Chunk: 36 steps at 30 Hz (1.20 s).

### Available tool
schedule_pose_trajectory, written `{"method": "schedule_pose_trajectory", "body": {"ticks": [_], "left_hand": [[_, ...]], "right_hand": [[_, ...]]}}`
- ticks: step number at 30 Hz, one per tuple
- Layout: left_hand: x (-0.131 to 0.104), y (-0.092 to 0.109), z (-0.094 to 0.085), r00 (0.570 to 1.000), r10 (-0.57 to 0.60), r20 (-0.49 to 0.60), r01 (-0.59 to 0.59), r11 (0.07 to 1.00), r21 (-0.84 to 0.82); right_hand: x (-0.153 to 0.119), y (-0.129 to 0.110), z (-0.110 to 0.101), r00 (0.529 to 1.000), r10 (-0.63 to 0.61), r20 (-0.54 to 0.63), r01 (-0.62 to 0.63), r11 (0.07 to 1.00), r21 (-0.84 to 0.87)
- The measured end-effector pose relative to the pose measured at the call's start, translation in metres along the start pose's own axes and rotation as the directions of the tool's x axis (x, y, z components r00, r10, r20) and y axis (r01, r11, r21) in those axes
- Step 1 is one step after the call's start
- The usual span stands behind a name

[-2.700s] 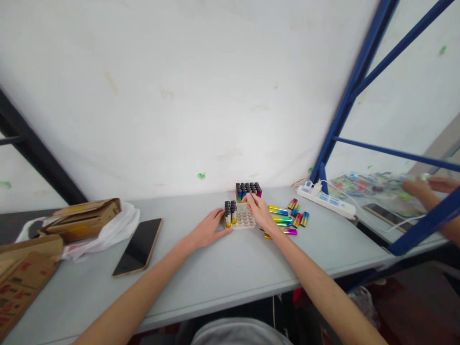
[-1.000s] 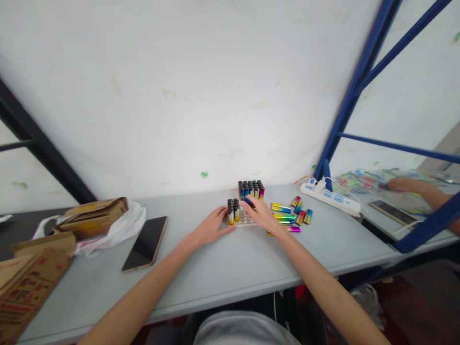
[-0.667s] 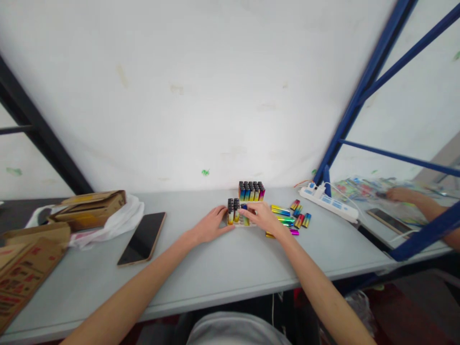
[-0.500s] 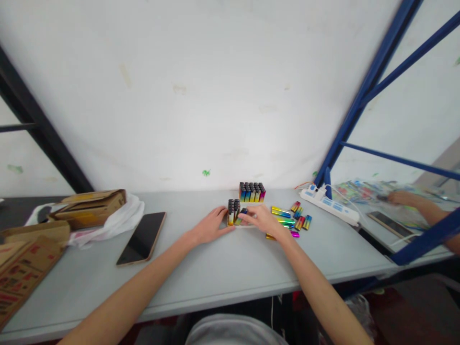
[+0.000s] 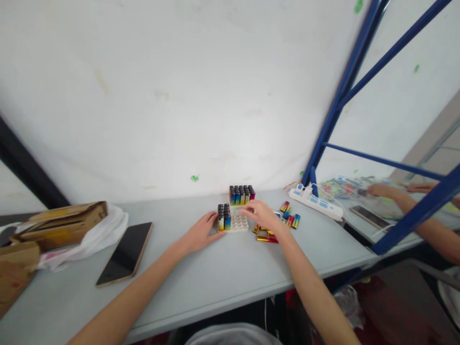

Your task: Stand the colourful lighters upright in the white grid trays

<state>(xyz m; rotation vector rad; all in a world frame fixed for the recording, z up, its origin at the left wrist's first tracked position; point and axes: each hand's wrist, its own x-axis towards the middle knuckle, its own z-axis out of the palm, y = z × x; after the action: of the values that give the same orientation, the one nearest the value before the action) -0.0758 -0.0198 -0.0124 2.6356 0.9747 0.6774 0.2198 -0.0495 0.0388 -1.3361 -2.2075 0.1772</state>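
Note:
A white tray with round holes (image 5: 238, 223) lies on the table in front of me. Black-topped lighters (image 5: 224, 218) with shiny yellow and blue bodies stand upright in its left columns; the holes to their right show bare. My left hand (image 5: 201, 232) rests beside the tray's left side, fingers spread, its fingertips by the lighters and the thumb along the front edge. Over the tray's right part hovers my right hand (image 5: 261, 213), fingers loosely bent and no object visible in them. Shiny coloured lighters (image 5: 266, 237) lie loose beneath and right of it.
Behind the tray stands a full block of upright lighters (image 5: 242, 195). A phone (image 5: 125, 253), a cardboard box (image 5: 68, 225) and a white plastic bag (image 5: 114, 229) are at left. A power strip (image 5: 316, 203) and blue frame (image 5: 328, 120) border the right, where another person's hand (image 5: 384, 190) works.
My right hand has let go of a blue-and-yellow lighter, now standing in the tray's second column, and has moved right. My left hand stays by the tray. The view has shifted slightly right.

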Motion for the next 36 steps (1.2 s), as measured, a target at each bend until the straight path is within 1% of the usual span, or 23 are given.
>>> {"method": "schedule_pose_trajectory", "body": {"ticks": [2,3,5,7,8,9,11,13,14,17,19,21,24,26,27,29,31,33,34,35,36], "left_hand": [[0.000,0.000,0.000,1.000,0.000,-0.006,0.000,1.000,0.003],[0.000,0.000,0.000,1.000,-0.003,-0.006,0.003,1.000,0.004],[0.001,0.000,0.001,1.000,-0.010,-0.003,0.010,1.000,0.004],[0.001,-0.001,0.002,1.000,-0.016,0.002,0.016,1.000,0.004],[0.001,-0.001,0.003,1.000,-0.017,0.003,0.017,1.000,0.003],[0.001,-0.001,0.003,1.000,-0.017,0.003,0.017,1.000,0.000],[0.001,-0.002,0.004,1.000,-0.015,-0.002,0.015,1.000,-0.009],[0.001,-0.002,0.004,1.000,-0.011,-0.005,0.010,1.000,-0.019],[0.001,-0.002,0.004,1.000,-0.011,-0.004,0.011,1.000,-0.021],[0.003,-0.001,0.004,1.000,-0.020,0.015,0.020,1.000,-0.010],[0.003,-0.001,0.003,0.999,-0.030,0.026,0.030,1.000,0.001],[0.003,0.000,0.003,0.999,-0.030,0.030,0.030,1.000,0.005],[0.002,0.000,0.002,1.000,-0.021,0.021,0.020,1.000,0.006],[0.001,0.000,0.002,1.000,-0.013,0.007,0.013,1.000,0.001],[0.001,0.000,0.002,1.000,-0.009,-0.002,0.009,1.000,-0.004],[0.001,0.000,0.003,1.000,-0.003,-0.013,0.003,1.000,-0.017],[0.001,0.000,0.003,1.000,-0.006,-0.011,0.005,0.999,-0.035],[0.002,-0.001,0.002,1.000,-0.015,0.001,0.015,0.998,-0.061],[0.002,-0.002,0.001,1.000,-0.017,0.009,0.018,0.997,-0.078],[0.003,-0.003,-0.001,1.000,-0.016,0.016,0.017,0.995,-0.096],[0.003,-0.005,-0.002,1.000,-0.011,0.023,0.014,0.994,-0.112]], "right_hand": [[-0.004,0.030,-0.020,0.990,0.109,-0.091,-0.118,0.988,-0.101],[-0.008,0.047,-0.029,0.979,0.174,-0.108,-0.189,0.971,-0.147],[-0.017,0.077,-0.040,0.955,0.289,-0.071,-0.297,0.932,-0.206],[-0.027,0.099,-0.041,0.937,0.348,-0.006,-0.341,0.913,-0.223],[-0.032,0.107,-0.040,0.933,0.360,0.005,-0.350,0.910,-0.224],[-0.036,0.111,-0.036,0.931,0.365,0.004,-0.355,0.907,-0.226],[-0.042,0.114,-0.030,0.931,0.365,-0.020,-0.360,0.904,-0.230],[-0.045,0.108,-0.026,0.932,0.359,-0.048,-0.361,0.910,-0.205],[-0.045,0.104,-0.026,0.932,0.357,-0.061,-0.362,0.918,-0.164],[-0.042,0.086,-0.028,0.929,0.350,-0.117,-0.344,0.936,0.071],[-0.037,0.075,-0.030,0.921,0.357,-0.155,-0.314,0.918,0.243],[-0.032,0.065,-0.029,0.907,0.377,-0.190,-0.286,0.879,0.381],[-0.021,0.050,-0.025,0.876,0.425,-0.229,-0.230,0.785,0.576],[-0.012,0.037,-0.022,0.864,0.455,-0.216,-0.179,0.678,0.713],[-0.007,0.029,-0.021,0.867,0.460,-0.192,-0.155,0.614,0.774],[0.002,0.013,-0.019,0.895,0.432,-0.112,-0.133,0.499,0.856],[0.011,-0.003,-0.014,0.928,0.369,-0.047,-0.127,0.434,0.892],[0.018,-0.015,-0.003,0.943,0.330,-0.034,-0.119,0.432,0.894],[0.021,-0.019,0.004,0.941,0.334,-0.047,-0.120,0.461,0.879],[0.022,-0.021,0.012,0.938,0.339,-0.065,-0.130,0.521,0.844],[0.022,-0.023,0.021,0.938,0.337,-0.085,-0.146,0.603,0.785]]}}
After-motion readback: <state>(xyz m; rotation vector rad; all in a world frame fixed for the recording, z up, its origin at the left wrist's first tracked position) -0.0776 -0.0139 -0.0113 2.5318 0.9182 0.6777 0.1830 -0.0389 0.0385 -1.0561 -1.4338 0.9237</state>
